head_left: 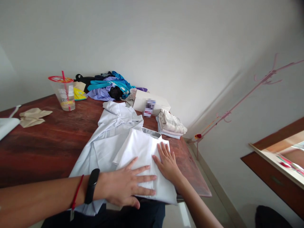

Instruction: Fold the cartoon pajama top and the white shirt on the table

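A folded white shirt (pixel 140 147) lies near the table's front edge, its grey-lined collar toward the back. My left hand (pixel 128 183) presses flat on its lower part with fingers spread, a black band and a red string on the wrist. Flat on the shirt's right side rests my right hand (pixel 167 163), fingers stretched toward the collar. Beside and partly under the folded shirt, a second, pale grey-white garment (pixel 104 148) is spread loosely to the left, some of it hanging over the front edge.
On the wooden table (pixel 47 145) stand a plastic cup (pixel 65 95) with a red straw and a white box (pixel 154 99). A folded clothes stack (pixel 172 123) sits at the right, a heap of clothes (pixel 111 85) at the back. A pink coat rack (pixel 225 114) leans across the right.
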Demonstrator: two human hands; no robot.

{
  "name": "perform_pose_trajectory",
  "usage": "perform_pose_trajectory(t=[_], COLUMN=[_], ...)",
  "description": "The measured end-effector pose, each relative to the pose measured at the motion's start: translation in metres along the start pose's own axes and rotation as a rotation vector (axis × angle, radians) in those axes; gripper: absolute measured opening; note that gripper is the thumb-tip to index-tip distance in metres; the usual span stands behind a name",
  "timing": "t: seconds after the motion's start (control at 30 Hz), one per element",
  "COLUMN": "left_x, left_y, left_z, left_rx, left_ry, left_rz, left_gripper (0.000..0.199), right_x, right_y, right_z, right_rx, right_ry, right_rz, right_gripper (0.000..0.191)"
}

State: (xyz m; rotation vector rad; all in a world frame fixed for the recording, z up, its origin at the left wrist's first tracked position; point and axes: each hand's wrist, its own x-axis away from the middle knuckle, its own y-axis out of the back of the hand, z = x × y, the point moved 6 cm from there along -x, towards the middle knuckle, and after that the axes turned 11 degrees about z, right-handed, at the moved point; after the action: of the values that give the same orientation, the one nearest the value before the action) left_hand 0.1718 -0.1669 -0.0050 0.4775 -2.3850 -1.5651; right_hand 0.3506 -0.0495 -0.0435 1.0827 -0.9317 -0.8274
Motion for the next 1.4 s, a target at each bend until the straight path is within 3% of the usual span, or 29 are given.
perform_pose_trajectory(t=[0.13, 0.23, 0.33, 0.53, 0.6, 0.77, 0.93, 1.0, 1.1, 1.23, 1.33, 1.4], left_x=[-0.003, -0.005, -0.004, 0.001, 0.0, -0.002, 0.014, 0.024, 0.034, 0.034, 0.031, 0.03], left_y=[0.008, 0.019, 0.026, 0.026, 0.025, 0.044, 0.089, 0.095, 0.086, 0.063, 0.054, 0.055], left_z=[0.002, 0.012, 0.026, 0.054, 0.059, 0.083, 0.124, 0.137, 0.151, 0.157, 0.156, 0.155], left_rx=[0.099, 0.266, 0.523, 0.989, 1.051, 0.932, 0.53, 0.371, 0.196, 0.13, 0.182, 0.237], left_ry=[-0.001, -0.038, -0.073, 0.026, 0.061, 0.24, 0.432, 0.459, 0.465, 0.467, 0.471, 0.457], left_rz=[0.07, 0.118, 0.132, -0.07, -0.098, -0.2, -0.578, -0.715, -0.791, -0.724, -0.692, -0.715], left_gripper=[0.067, 0.051, 0.038, 0.046, 0.047, 0.043, 0.036, 0.034, 0.029, 0.034, 0.035, 0.036], right_x=[0.016, 0.026, 0.027, 0.025, 0.026, 0.028, 0.028, 0.029, 0.03, 0.035, 0.039, 0.042], right_y=[0.009, 0.003, -0.003, -0.003, -0.001, 0.003, 0.004, 0.004, 0.008, 0.019, 0.016, 0.015], right_z=[0.026, 0.042, 0.044, 0.045, 0.046, 0.049, 0.049, 0.046, 0.026, -0.028, -0.062, -0.07], right_rx=[0.08, 0.085, 0.102, 0.1, 0.077, 0.024, -0.014, -0.067, -0.238, -0.745, -1.232, -1.441], right_ry=[0.207, 0.383, 0.385, 0.344, 0.323, 0.302, 0.304, 0.312, 0.251, 0.091, -0.089, -0.181], right_rz=[0.006, 0.089, 0.08, 0.112, 0.147, 0.235, 0.232, 0.208, 0.051, -0.239, -0.218, -0.138], right_gripper=[0.06, 0.055, 0.055, 0.057, 0.059, 0.087, 0.092, 0.089, 0.07, 0.055, 0.054, 0.053])
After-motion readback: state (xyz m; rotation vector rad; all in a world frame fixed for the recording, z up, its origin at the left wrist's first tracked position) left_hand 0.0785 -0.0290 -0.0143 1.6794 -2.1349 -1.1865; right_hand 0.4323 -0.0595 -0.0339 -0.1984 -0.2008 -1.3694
